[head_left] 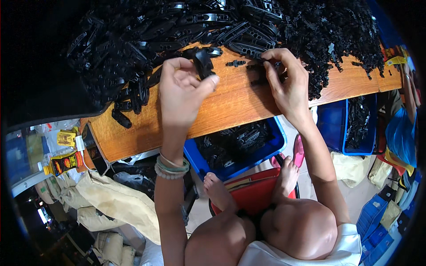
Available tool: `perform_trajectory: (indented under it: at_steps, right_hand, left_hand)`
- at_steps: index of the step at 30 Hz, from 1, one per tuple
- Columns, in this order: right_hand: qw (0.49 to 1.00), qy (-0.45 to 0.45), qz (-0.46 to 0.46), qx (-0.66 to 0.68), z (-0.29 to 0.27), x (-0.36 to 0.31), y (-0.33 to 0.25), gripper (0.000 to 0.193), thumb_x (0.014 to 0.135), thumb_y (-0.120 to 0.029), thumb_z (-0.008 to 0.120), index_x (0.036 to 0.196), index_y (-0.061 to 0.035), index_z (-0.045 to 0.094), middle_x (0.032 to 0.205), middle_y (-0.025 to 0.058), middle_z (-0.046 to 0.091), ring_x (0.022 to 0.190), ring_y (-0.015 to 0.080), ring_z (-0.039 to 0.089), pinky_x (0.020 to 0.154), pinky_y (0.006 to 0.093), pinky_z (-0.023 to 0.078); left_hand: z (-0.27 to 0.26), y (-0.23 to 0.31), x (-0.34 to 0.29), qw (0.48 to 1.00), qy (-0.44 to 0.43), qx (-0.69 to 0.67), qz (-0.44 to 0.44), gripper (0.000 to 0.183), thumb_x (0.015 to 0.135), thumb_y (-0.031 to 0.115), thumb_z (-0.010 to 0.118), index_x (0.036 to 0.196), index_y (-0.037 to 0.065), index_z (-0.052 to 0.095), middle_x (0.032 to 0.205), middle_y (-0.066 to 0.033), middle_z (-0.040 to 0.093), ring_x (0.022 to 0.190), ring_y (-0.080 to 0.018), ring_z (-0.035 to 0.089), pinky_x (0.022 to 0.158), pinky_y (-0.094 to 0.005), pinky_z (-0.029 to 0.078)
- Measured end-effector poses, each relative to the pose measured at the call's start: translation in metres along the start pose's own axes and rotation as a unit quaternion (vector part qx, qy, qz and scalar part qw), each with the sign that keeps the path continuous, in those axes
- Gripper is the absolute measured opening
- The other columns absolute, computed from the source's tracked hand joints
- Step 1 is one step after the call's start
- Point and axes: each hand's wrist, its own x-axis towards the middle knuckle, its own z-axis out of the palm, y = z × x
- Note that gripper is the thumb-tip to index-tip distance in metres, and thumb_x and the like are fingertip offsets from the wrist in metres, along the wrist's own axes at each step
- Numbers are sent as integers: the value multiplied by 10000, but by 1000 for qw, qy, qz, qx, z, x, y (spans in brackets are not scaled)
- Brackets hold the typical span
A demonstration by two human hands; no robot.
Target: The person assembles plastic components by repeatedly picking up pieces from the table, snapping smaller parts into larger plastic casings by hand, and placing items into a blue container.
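Note:
My left hand [182,91] is raised over the wooden table's front part, holding a curved black plastic piece [203,63] between thumb and fingers. To its right, my right hand [290,82] has its thumb and index fingertips brought close together in a pinch. Whatever sits in that pinch is too small and dark to make out. Small black plastic parts [254,68] lie on the wood just left of the right hand's fingers. Between my hands rests another small black clip-like part [235,63]. Long black plastic pieces [250,42] are heaped beyond both hands.
Small black parts [330,48] form a pile at the far right of the wooden table [222,97]. Below its edge stands a blue bin [279,137] of black pieces; another blue bin [345,128] is further right. A phone [96,148] is at the left edge. Another person's arm [408,84] shows far right.

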Motion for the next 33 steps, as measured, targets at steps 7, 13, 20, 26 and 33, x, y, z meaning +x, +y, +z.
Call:
perform_trajectory:
  at_steps: [7, 13, 20, 26, 33]
  right_hand:
    - [952, -39, 117, 279, 0, -19, -22, 115, 827, 11, 593, 931, 29, 639, 881, 68, 609, 645, 101, 555, 598, 228, 458]
    - [955, -86, 25, 282, 0, -26, -23, 80, 770, 9, 654, 850, 19, 647, 840, 76, 595, 766, 147, 551, 662, 270, 444]
    - [988, -55, -84, 121, -7, -25, -23, 93, 721, 30, 665, 808, 0, 652, 847, 105, 600, 775, 213, 547, 695, 301, 436]
    - [971, -29, 21, 235, -6, -29, -25, 75, 731, 24, 663, 805, 17, 647, 846, 98, 609, 776, 198, 562, 698, 289, 445]
    - [985, -45, -129, 102, -6, -26, -21, 130, 692, 13, 681, 812, -6, 636, 841, 101, 602, 760, 234, 553, 666, 301, 429]
  left_hand:
    - [9, 2, -36, 982, -116, -133, -71, 302, 739, -76, 662, 1013, -53, 537, 885, -124, 629, 795, -164, 632, 706, -243, 529]
    - [15, 11, -45, 978, -136, -148, -62, 254, 766, -72, 643, 1003, -69, 552, 886, -156, 637, 790, -188, 653, 726, -260, 540]
    - [13, 12, -44, 975, -136, -168, -57, 258, 783, -85, 600, 1031, -100, 530, 896, -207, 636, 803, -243, 667, 712, -285, 564]
    - [14, 17, -47, 965, -162, -189, -83, 250, 795, -79, 585, 1037, -109, 533, 895, -201, 637, 796, -244, 667, 733, -298, 564]
    - [13, 17, -45, 960, -159, -197, -117, 237, 797, -69, 583, 1027, -107, 538, 878, -188, 638, 771, -233, 667, 707, -288, 564]
